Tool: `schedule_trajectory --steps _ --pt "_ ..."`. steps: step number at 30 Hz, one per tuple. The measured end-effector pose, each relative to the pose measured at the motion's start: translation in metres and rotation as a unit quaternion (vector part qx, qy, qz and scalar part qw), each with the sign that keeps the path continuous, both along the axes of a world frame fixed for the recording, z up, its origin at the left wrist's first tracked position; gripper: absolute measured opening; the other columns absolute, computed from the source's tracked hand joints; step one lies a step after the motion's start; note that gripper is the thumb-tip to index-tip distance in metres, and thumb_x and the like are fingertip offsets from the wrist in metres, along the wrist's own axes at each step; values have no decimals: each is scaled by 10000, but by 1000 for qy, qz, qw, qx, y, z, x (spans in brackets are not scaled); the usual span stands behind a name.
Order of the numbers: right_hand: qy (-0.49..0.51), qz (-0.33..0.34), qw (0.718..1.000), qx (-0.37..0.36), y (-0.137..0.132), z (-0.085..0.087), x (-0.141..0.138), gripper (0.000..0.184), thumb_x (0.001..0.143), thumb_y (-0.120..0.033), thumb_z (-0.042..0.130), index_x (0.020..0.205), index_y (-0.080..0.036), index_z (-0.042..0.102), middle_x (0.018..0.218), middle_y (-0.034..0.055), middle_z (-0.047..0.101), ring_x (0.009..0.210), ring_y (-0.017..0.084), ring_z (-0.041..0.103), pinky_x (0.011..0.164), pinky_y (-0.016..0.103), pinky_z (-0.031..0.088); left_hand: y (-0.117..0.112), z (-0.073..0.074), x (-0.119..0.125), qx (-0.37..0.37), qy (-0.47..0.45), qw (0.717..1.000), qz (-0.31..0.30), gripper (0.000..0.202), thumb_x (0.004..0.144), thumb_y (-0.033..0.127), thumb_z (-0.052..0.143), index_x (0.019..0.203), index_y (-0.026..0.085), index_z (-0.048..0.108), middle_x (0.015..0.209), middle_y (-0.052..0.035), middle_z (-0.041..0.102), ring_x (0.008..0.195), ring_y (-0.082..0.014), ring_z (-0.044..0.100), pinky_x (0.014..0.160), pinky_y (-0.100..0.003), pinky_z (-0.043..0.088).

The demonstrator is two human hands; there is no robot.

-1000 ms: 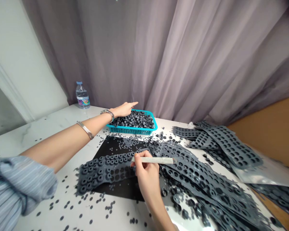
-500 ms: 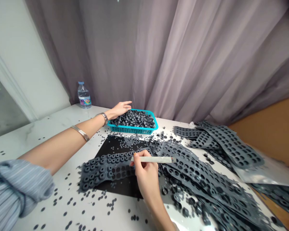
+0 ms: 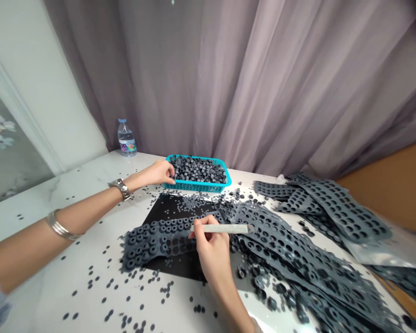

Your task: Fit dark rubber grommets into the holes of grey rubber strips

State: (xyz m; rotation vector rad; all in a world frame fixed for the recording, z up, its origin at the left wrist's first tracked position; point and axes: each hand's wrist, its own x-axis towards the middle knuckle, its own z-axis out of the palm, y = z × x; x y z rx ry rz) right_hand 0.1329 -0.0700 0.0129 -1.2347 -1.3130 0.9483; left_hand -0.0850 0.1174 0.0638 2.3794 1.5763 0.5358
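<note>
My right hand [image 3: 213,252] is closed round a pale stick [image 3: 229,229] with a dark end, held level and pointing right. Beneath it lies a grey moulded rubber sheet [image 3: 143,245] with rows of ring-shaped pieces at its left and open holes nearer the hand. A black mat [image 3: 156,210] shows under this sheet. At the left rim of a turquoise basket [image 3: 197,187] is my left hand [image 3: 161,172], its fingers loosely bent and the thumb apart from them, with nothing visible between. Small dark rubber pieces [image 3: 199,170] fill the basket.
Several punched rubber sheets [image 3: 291,245] lie heaped on the right, and more sheets [image 3: 339,208] lie behind them beside a clear plastic bag [image 3: 384,249]. Little dark discs [image 3: 166,290] are scattered over the white table [image 3: 65,222]. A water bottle [image 3: 127,138] stands at the back left.
My left hand has drawn back from over the basket to its left rim, and its stretched fingers have bent. The right hand keeps its hold on the stick. The view has shifted slightly.
</note>
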Motion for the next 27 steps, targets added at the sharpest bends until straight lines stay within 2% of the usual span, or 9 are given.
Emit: schedule_trajectory --steps 5,10,14,18,22,25,27 --pt "-7 0 1000 -8 0 -4 1 335 896 -441 507 648 -216 485 573 -24 553 527 129 462 532 243 337 10 -4 5 37 -9 999 36 190 700 309 633 765 186 761 716 -30 738 681 -178 638 659 -281 436" --pt "-10 5 1000 -8 0 -4 2 342 897 -451 505 652 -214 486 568 -24 548 519 125 450 523 242 326 31 -2 2 67 -9 995 79 198 648 267 687 807 188 773 733 -32 736 741 -190 642 730 -285 444" --pt "-10 2 1000 0 0 -3 3 346 897 -455 504 650 -213 493 572 -22 553 520 125 455 520 241 331 36 -3 0 73 -10 992 104 316 667 359 695 921 188 773 729 -39 730 711 -199 628 723 -303 446" --pt "-22 1 1000 11 1 -5 3 349 898 -463 499 653 -214 500 578 -25 553 507 120 443 515 240 331 31 4 0 86 -17 988 127 397 704 425 661 998 175 752 758 -56 727 740 -213 620 743 -321 443" --pt "-71 -27 997 17 7 -11 12 339 894 -456 485 648 -223 500 539 -28 540 493 136 470 512 248 328 5 1 -10 72 -17 988 136 393 770 419 566 1015 164 736 849 -67 728 758 -194 621 714 -297 430" --pt "-150 -71 986 19 15 -16 24 310 872 -430 491 635 -230 510 488 -20 538 473 161 495 516 265 323 -37 -16 -29 6 8 995 101 289 755 418 574 845 203 745 742 -31 712 683 -171 609 665 -276 411" --pt "-179 -78 981 11 18 -18 31 281 859 -409 489 642 -232 512 496 -5 568 473 174 520 521 271 330 -70 -30 -45 -47 30 996 72 235 680 444 659 720 220 721 653 -10 683 606 -154 585 614 -260 395"
